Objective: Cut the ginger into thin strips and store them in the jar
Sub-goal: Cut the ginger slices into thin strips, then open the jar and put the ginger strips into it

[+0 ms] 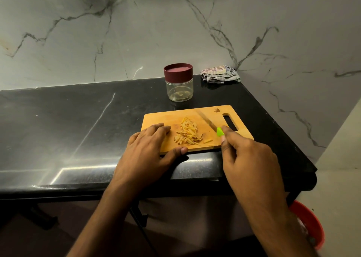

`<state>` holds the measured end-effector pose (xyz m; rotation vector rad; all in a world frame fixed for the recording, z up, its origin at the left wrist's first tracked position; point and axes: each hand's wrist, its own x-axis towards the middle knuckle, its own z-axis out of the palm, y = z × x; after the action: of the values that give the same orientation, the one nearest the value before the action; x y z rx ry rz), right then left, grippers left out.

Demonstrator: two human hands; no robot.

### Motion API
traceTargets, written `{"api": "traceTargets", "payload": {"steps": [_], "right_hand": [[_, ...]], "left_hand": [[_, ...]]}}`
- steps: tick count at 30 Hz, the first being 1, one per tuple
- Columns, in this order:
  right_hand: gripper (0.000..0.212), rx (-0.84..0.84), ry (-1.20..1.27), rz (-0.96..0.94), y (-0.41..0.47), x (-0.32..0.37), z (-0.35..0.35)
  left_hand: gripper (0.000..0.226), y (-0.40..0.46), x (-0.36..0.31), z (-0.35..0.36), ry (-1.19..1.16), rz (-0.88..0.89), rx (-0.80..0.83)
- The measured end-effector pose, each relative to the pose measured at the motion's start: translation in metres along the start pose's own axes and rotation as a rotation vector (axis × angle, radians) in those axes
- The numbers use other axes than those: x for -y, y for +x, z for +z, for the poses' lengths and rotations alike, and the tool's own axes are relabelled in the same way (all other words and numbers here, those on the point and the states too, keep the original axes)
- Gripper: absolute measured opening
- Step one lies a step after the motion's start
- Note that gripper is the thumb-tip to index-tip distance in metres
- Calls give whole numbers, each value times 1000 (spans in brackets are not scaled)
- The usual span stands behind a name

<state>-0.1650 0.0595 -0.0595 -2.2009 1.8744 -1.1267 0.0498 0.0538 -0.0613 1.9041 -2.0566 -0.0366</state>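
Note:
A pile of thin ginger strips (pixel 188 132) lies in the middle of a wooden cutting board (pixel 156 119) on the black counter. My left hand (pixel 148 149) rests flat on the board's left part, thumb along its front edge. My right hand (pixel 248 159) grips a knife (pixel 208 122) by its green handle, the blade lying across the board to the right of the pile. A small ginger end piece (pixel 216 110) sits near the board's far right corner. Behind the board stands a clear jar (pixel 179 89) with its maroon lid on.
A folded striped cloth (pixel 219 74) lies in the counter's back right corner against the marble wall. The black counter (pixel 68 123) stretches to the left. Its right edge drops off beside the board. A red bucket (pixel 310 223) stands on the floor below right.

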Motion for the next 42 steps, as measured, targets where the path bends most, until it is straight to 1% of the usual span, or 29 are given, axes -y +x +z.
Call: {"api": "traceTargets", "payload": {"steps": [2, 4, 6, 10, 14, 16, 19, 23, 27, 31, 33, 35, 38, 40, 42], "right_hand": [[41, -55, 19, -31, -1, 1, 4], [40, -54, -3, -36, -2, -1, 10], [39, -88, -11, -43, 0, -3, 14], [40, -145, 30, -32, 1, -4, 19], [45, -98, -15, -7, 4, -5, 20], [47, -96, -65, 11, 5, -4, 19], [48, -76, -121, 16, 5, -4, 18], [44, -11, -165, 21, 12, -6, 18], [43, 22, -210, 23, 18, -7, 20], [54, 26, -262, 2, 20, -9, 22], [57, -15, -285, -11, 19, -9, 23], [60, -84, -293, -30, 17, -9, 22], [68, -101, -275, -79, 19, -7, 22], [67, -129, -210, -124, 25, -5, 21], [59, -200, -159, -187, 32, -4, 17]], "left_hand": [[101, 0, 0, 0, -1, 0, 3], [100, 0, 0, 1, -4, 5, -10], [96, -1, -1, 2, -19, 8, -31], [90, -2, -3, 1, -40, 3, -59], [83, -2, -2, 1, -6, -5, -99], [79, -3, -2, 0, -20, -64, -138], [83, -4, -2, -2, -77, -143, -157], [86, -3, -4, -1, -16, -126, -80], [77, -5, -7, -2, -21, -129, -86], [69, -9, -10, -4, -14, -131, -124], [67, -10, -9, -3, 0, -103, -168], [61, -14, -10, 1, 38, -29, -250], [56, -22, -16, 9, 44, 70, -331], [57, -23, -16, 12, 25, 84, -345], [60, -20, -14, 10, -35, 91, -372]]}}
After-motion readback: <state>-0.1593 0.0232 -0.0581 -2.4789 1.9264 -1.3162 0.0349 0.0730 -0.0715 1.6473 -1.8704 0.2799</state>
